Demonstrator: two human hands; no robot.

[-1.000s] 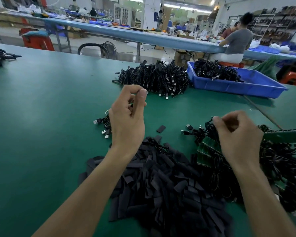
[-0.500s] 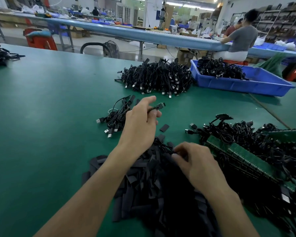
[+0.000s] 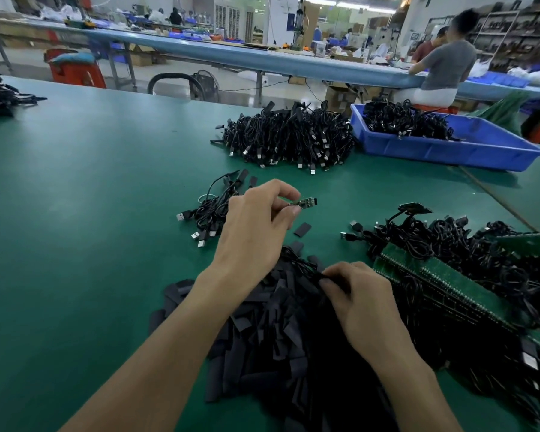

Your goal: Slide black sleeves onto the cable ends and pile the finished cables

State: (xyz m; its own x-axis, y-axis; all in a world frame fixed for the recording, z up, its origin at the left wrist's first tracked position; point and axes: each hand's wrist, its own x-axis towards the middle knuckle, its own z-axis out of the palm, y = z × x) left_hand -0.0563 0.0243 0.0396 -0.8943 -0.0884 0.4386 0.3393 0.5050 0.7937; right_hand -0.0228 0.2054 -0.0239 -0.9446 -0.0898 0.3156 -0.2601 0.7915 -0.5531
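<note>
Cable end (image 3: 304,203) pinched tight by left hand (image 3: 253,232), held ready beyond the sleeve heap (image 3: 272,338); right hand (image 3: 363,302) fingers (image 3: 335,286) curl into the heap, probably after a sleeve, grip unclear.

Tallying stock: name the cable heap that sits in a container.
The heap at back right, inside the blue bin; the other heaps lie straight on the green table.

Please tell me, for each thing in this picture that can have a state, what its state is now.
left hand: pinches the cable end.
cable end: bare board, no sleeve on it yet.
right hand: fingers curled into the sleeve pile; whether it grips one is hidden.
sleeve pile: loose, unsorted heap.
blue tray: partly filled with black cables.
</note>
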